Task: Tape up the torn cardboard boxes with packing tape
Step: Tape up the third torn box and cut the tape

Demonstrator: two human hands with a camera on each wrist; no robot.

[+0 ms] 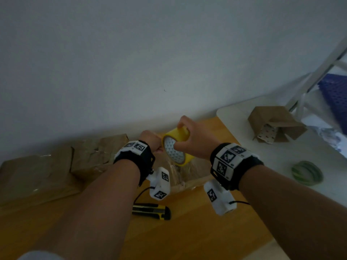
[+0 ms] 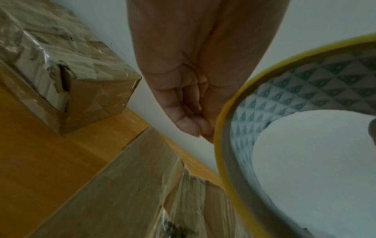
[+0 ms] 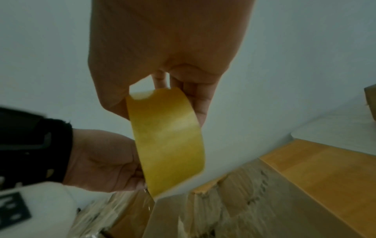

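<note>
My right hand holds a yellow packing tape roll up in the air, thumb inside the patterned core and fingers over the top. In the right wrist view the roll hangs from those fingers. My left hand is at the roll's left rim, its curled fingers pinching there; what lies between the fingertips is hidden. A clear strip of tape trails from the roll down to a torn cardboard box below. Another torn, taped box sits to the left.
A yellow and black utility knife lies on the wooden table under my wrists. To the right a white table carries a small open cardboard box and a green tape roll. The wall is right behind.
</note>
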